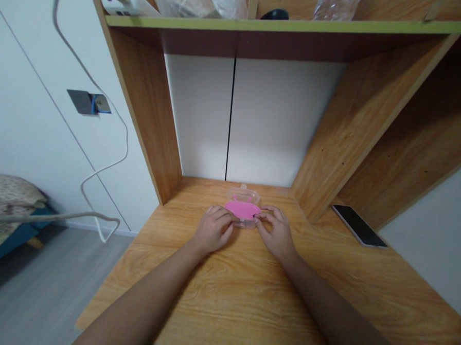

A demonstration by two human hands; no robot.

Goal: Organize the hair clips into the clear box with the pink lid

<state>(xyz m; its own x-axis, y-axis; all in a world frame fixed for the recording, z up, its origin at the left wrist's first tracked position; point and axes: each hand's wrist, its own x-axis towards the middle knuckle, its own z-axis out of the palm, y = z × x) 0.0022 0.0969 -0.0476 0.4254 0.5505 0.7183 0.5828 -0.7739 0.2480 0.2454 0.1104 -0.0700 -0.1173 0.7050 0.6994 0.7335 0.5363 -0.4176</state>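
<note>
On the wooden desk stands a small oval clear plastic case (pixel 245 225) with a bright pink piece (pixel 242 209) in or over its lower part. Its see-through lid (pixel 243 194) is tipped back behind the pink piece. My left hand (pixel 214 228) has its fingers closed on the left front edge of the case. On the other side, my right hand (pixel 276 231) pinches at the right edge of the pink piece. A tiny dark spot shows at those fingertips, too small to name.
A phone (pixel 359 225) lies on the desk (pixel 224 295) at the right. Wooden side panels (pixel 142 96) and a shelf (pixel 292 26) enclose the back. A white cable (pixel 126 136) hangs at the left from a white power strip (pixel 127 3). Plastic bags (pixel 201 0) sit on the shelf.
</note>
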